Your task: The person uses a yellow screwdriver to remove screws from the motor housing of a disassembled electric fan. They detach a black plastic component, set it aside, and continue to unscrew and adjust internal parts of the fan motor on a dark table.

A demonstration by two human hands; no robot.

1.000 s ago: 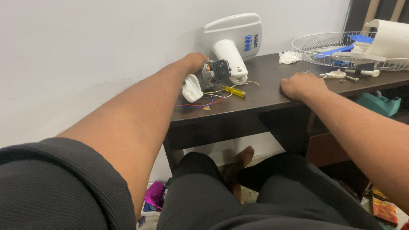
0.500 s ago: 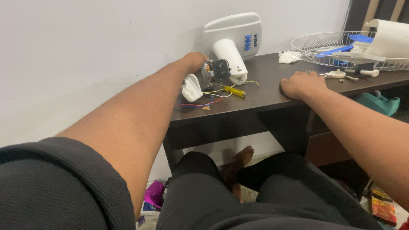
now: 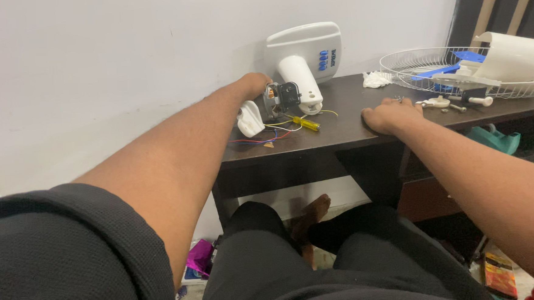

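1. The left hand (image 3: 254, 85) is stretched to the far left part of the desk (image 3: 339, 137), at the motor (image 3: 279, 99) of a taken-apart fan.
2. The hand is seen from behind; its grip is closed about or against the motor's left side, but the fingers are hidden, so a firm hold cannot be told.
3. The motor is set on the desk near the wall, just in front of the white base (image 3: 304, 53), which is tilted with its neck pointing toward the camera.
4. A white cover (image 3: 250, 118) is laid just left of the motor, below the left wrist.
5. Red, yellow and blue wires (image 3: 266, 136) are trailed from the motor across the desk.
6. A yellow screwdriver (image 3: 303, 124) is laid among the wires, just right of the motor.
7. The right hand (image 3: 393, 114) is rested flat, palm down, on the desk near its front edge, well apart from the motor; nothing is gripped by it, and its fingers are spread open.
8. Small white parts and screws (image 3: 453, 102) are scattered just right of that hand.
9. A wire grille (image 3: 408, 60) is laid at the desk's right end, with a blue blade (image 3: 463, 57) and a white housing (image 3: 518, 56) resting in it.
10. A crumpled white cloth (image 3: 374, 79) is seen beside the grille.
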